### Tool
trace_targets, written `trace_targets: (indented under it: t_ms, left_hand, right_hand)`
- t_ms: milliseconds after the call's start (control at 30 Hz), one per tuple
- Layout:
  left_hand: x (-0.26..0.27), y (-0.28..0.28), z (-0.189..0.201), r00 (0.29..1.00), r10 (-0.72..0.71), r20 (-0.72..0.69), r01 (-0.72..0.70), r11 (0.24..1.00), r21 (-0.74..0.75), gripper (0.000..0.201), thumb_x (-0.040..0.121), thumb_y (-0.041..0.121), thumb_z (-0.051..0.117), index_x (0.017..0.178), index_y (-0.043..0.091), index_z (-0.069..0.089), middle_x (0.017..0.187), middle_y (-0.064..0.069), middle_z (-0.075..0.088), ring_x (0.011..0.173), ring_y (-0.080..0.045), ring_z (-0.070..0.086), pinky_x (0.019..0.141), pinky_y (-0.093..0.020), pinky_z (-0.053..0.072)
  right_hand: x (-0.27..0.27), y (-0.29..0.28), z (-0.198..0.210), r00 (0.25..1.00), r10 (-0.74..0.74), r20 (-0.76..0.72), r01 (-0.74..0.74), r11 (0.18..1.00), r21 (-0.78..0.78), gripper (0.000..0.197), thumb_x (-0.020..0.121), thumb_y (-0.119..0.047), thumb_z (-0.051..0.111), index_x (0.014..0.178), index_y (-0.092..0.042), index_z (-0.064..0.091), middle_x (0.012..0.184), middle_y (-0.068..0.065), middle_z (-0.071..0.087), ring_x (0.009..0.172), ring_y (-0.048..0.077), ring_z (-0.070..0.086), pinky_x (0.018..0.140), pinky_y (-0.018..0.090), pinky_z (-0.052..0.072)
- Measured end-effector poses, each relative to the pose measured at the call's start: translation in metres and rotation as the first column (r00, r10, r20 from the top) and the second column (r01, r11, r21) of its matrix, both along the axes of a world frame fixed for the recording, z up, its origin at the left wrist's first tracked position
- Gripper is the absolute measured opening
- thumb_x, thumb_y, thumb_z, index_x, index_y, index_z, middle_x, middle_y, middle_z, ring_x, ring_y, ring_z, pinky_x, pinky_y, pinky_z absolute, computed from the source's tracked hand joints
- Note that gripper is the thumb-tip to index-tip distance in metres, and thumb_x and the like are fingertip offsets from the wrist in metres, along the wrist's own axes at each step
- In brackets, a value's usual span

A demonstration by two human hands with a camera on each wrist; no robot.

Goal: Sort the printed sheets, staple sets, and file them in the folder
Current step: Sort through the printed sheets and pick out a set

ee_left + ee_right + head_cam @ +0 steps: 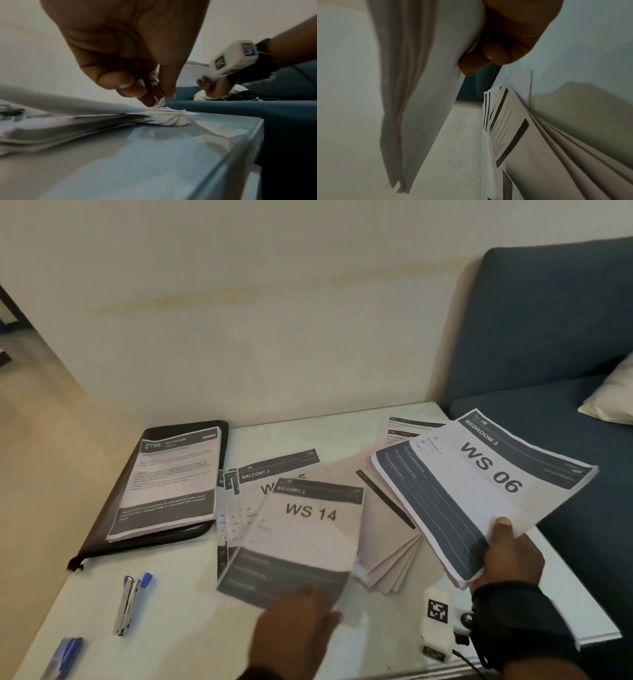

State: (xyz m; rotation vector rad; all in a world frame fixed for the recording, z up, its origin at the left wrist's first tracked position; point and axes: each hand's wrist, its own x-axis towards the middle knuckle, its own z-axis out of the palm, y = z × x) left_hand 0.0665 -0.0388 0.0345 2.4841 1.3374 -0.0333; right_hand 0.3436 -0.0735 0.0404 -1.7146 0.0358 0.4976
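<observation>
Near the front edge of the pale glossy worktop, the left hand pinches the bottom margin of a white printed sheet headed "BALCONY 2 / WS 14"; the left wrist view shows its fingertips closed on a paper edge just above the scattered pile. That sheet's long axis runs from the hand away toward the back edge, leaning slightly right, and it lies over other fanned sheets, among them one marked "BALCONY 3". Over the right edge, the right hand grips a thick stack of white sheets topped by "BEDROOM 3 / WS 06", thumb on top, fingers curled beneath, the stack held off the worktop and angled toward the back right corner. The black zip folder, with a "BATHROOM" sheet resting on it, sits at the back left, well to the left of both hands, so the left hand is the nearer one. A blue-and-silver stapler lies near the front left, also on the left hand's side. Sorting looks unfinished; nothing appears stapled yet, as far as I can judge.
</observation>
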Motion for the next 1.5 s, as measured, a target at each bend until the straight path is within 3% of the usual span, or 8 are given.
trace_targets:
  t_ms: [367, 433, 533, 833, 1033, 1200, 1333, 1500]
  left_hand:
    - [-0.004, 0.008, -0.024, 0.969, 0.156, 0.191, -0.129, 0.981, -0.144, 0.042, 0.088, 0.067, 0.037, 0.092, 0.032, 0.058, 0.092, 0.018, 0.057, 0.086, 0.0, 0.053, 0.083, -0.024, 0.049]
    - [-0.023, 0.026, -0.025, 0.959, 0.234, 0.162, -0.232, 0.972, -0.036, 0.028, 0.089, 0.057, 0.049, 0.103, 0.034, 0.057, 0.107, 0.017, 0.055, 0.101, -0.002, 0.052, 0.09, -0.021, 0.046]
    - [-0.042, 0.047, -0.033, 0.921, 0.379, 0.093, -0.382, 0.924, 0.02, 0.059, 0.08, 0.06, 0.061, 0.128, 0.03, 0.045, 0.135, 0.006, 0.043, 0.125, -0.016, 0.04, 0.103, -0.03, 0.041]
    - [-0.04, 0.071, -0.067, 0.867, 0.493, 0.069, -0.483, 0.866, -0.128, 0.107, 0.066, 0.048, 0.081, 0.146, 0.03, 0.012, 0.151, -0.005, 0.026, 0.135, -0.029, 0.032, 0.11, -0.044, 0.036]
    - [-0.046, 0.072, -0.057, 0.813, 0.529, 0.242, -0.48, 0.845, -0.235, 0.1, 0.076, 0.029, 0.079, 0.145, 0.032, 0.007, 0.139, 0.0, 0.037, 0.12, -0.021, 0.051, 0.092, -0.035, 0.051]
    - [-0.059, 0.082, -0.053, 0.706, 0.611, 0.359, -0.382, 0.754, -0.534, 0.011, 0.097, 0.023, 0.051, 0.107, 0.027, 0.053, 0.123, 0.003, 0.063, 0.102, -0.017, 0.061, 0.083, -0.028, 0.052]
    - [-0.059, 0.08, -0.04, 0.585, 0.664, 0.466, -0.214, 0.68, -0.701, 0.017, 0.098, 0.027, 0.049, 0.11, 0.032, 0.06, 0.114, 0.013, 0.068, 0.105, -0.015, 0.064, 0.096, -0.044, 0.051]
    - [-0.051, 0.078, -0.033, 0.537, 0.709, 0.457, -0.086, 0.585, -0.806, 0.023, 0.096, 0.02, 0.053, 0.118, 0.028, 0.053, 0.115, 0.01, 0.068, 0.108, -0.017, 0.064, 0.091, -0.038, 0.054]
  right_hand:
    - [-0.006, 0.004, -0.001, 0.996, 0.054, 0.075, -0.051, 0.998, -0.035, 0.036, 0.097, -0.031, 0.046, 0.111, -0.001, 0.059, 0.107, 0.016, 0.06, 0.094, 0.031, 0.054, 0.083, 0.039, 0.042]
    - [-0.009, 0.004, 0.001, 0.991, 0.085, 0.105, -0.082, 0.996, -0.033, 0.03, 0.098, -0.029, 0.045, 0.109, -0.003, 0.057, 0.104, 0.013, 0.058, 0.093, 0.029, 0.052, 0.082, 0.036, 0.039]
    - [-0.018, 0.008, 0.0, 0.976, 0.148, 0.16, -0.146, 0.989, -0.023, 0.023, 0.1, -0.03, 0.046, 0.107, -0.011, 0.055, 0.104, 0.01, 0.057, 0.095, 0.027, 0.053, 0.083, 0.036, 0.04]
    - [-0.055, 0.023, -0.021, 0.811, 0.561, 0.165, -0.555, 0.827, -0.084, 0.02, 0.101, -0.033, 0.045, 0.102, -0.022, 0.062, 0.106, 0.0, 0.067, 0.097, 0.019, 0.061, 0.09, 0.04, 0.046]
    - [-0.071, 0.027, -0.034, 0.728, 0.673, 0.13, -0.653, 0.739, -0.169, 0.023, 0.1, -0.035, 0.044, 0.097, -0.023, 0.063, 0.098, -0.002, 0.07, 0.093, 0.02, 0.064, 0.086, 0.039, 0.051]
    - [-0.076, 0.028, -0.041, 0.681, 0.719, 0.14, -0.68, 0.692, -0.244, 0.023, 0.1, -0.037, 0.042, 0.093, -0.025, 0.06, 0.098, -0.004, 0.068, 0.09, 0.016, 0.063, 0.086, 0.036, 0.05]
    - [-0.08, 0.03, -0.041, 0.66, 0.739, 0.135, -0.698, 0.67, -0.253, 0.023, 0.1, -0.037, 0.041, 0.097, -0.024, 0.06, 0.099, -0.002, 0.068, 0.091, 0.015, 0.062, 0.082, 0.031, 0.047]
    - [-0.089, 0.034, -0.04, 0.636, 0.766, 0.097, -0.734, 0.639, -0.231, 0.024, 0.099, -0.039, 0.042, 0.099, -0.022, 0.06, 0.101, -0.002, 0.068, 0.093, 0.016, 0.064, 0.082, 0.028, 0.051]
